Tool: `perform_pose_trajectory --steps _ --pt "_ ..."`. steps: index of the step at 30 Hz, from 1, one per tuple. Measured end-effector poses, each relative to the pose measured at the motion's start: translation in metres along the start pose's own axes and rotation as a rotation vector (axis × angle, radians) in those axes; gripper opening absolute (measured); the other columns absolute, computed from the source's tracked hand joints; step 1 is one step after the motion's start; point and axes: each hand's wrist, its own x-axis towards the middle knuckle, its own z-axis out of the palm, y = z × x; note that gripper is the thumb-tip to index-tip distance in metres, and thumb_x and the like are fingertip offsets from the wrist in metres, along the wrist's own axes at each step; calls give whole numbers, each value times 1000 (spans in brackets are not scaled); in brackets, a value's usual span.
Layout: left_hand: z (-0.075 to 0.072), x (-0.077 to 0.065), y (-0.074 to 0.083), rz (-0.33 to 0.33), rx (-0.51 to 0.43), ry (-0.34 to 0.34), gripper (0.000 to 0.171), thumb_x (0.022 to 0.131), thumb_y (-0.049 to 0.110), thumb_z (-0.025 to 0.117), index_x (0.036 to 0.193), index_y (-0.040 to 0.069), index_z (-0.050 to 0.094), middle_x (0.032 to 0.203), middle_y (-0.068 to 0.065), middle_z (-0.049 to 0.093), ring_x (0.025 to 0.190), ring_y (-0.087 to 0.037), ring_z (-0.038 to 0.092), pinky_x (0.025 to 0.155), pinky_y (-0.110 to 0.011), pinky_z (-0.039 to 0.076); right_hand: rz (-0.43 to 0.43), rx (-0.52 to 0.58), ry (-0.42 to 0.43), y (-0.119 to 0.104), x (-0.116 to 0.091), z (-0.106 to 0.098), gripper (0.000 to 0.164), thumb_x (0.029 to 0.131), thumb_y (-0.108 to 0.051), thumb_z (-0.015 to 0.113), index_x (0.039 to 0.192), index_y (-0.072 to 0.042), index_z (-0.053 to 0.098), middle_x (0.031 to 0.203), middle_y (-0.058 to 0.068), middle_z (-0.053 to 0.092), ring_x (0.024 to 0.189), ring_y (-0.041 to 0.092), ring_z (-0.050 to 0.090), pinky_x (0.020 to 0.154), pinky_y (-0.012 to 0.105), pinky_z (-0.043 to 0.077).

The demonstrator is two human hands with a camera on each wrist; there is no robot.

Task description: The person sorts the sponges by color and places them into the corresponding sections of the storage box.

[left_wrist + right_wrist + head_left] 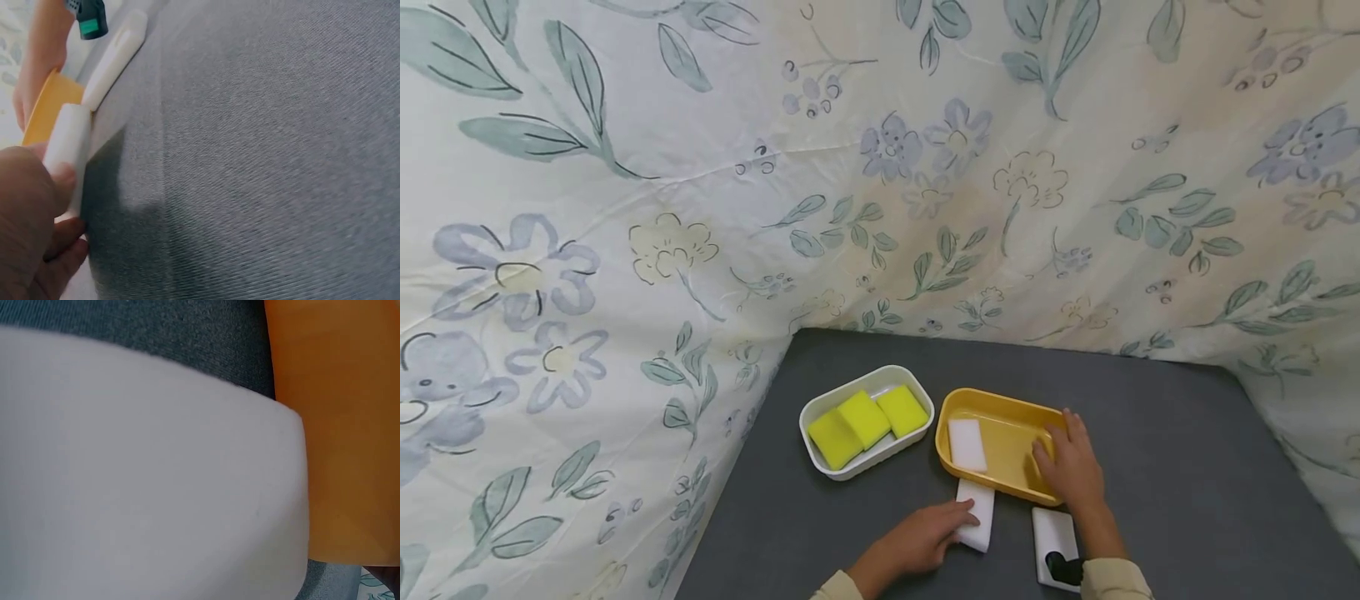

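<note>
My left hand (928,533) pinches a white sponge block (976,517) between thumb and fingers at the front side of the yellow tray (1007,479). In the left wrist view the thumb lies along this sponge (70,134), with fingertips at its lower end. My right hand (1075,467) holds the tray's right end, thumb over the inside and fingers at the rim. Inside the tray, at its left end, lies another white sponge (967,444). A third white sponge (1054,533) lies by my right wrist and fills much of the right wrist view, beside the tray's orange-yellow wall (350,437).
To the left of the yellow tray stands a white tray (880,457) with three yellow sponges (865,418). Both trays are on a dark grey table (1180,467). A floral cloth (925,167) hangs behind and at the sides. A black wrist camera (1063,568) overlaps the third sponge.
</note>
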Motion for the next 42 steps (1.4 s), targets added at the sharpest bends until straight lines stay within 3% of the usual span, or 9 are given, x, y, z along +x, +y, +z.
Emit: perform_pose_trajectory --steps 9,17,26,31,36,42 --pt "7 -10 2 0 -2 158 41 99 -3 56 136 15 60 147 -2 53 134 -8 47 105 -23 40 8 -2 6 1 -2 3 42 94 -21 66 124 7 63 151 33 35 139 49 30 96 71 37" --pt "7 -13 5 12 -40 221 47 95 -10 57 134 14 60 143 -2 56 132 -8 49 103 -23 42 32 -7 -28 3 -2 4 44 95 -23 64 127 7 61 154 31 32 141 48 28 98 71 35" --pt "-15 -5 24 60 -114 205 46 97 -8 57 137 15 60 146 3 53 133 -2 45 104 -18 38 4 -16 14 2 2 3 40 94 -20 67 122 8 63 151 33 36 139 50 31 97 71 36" --pt "-30 3 35 72 -104 210 42 101 -2 54 139 16 57 147 4 51 135 0 42 106 -18 35 16 -11 0 0 2 2 41 94 -21 66 123 8 63 151 32 35 140 50 30 99 71 35" --pt "-41 4 45 63 -131 189 46 98 -5 57 139 16 58 147 6 51 134 0 43 105 -17 35 38 -19 -20 -1 -1 3 43 93 -22 65 124 9 62 151 33 35 139 50 30 100 71 34" --pt "-47 9 49 117 -84 300 37 100 1 59 135 12 61 145 1 55 133 -1 45 105 -19 36 39 -27 -20 -1 -1 2 42 95 -22 64 123 8 63 152 32 34 140 50 29 99 71 34"
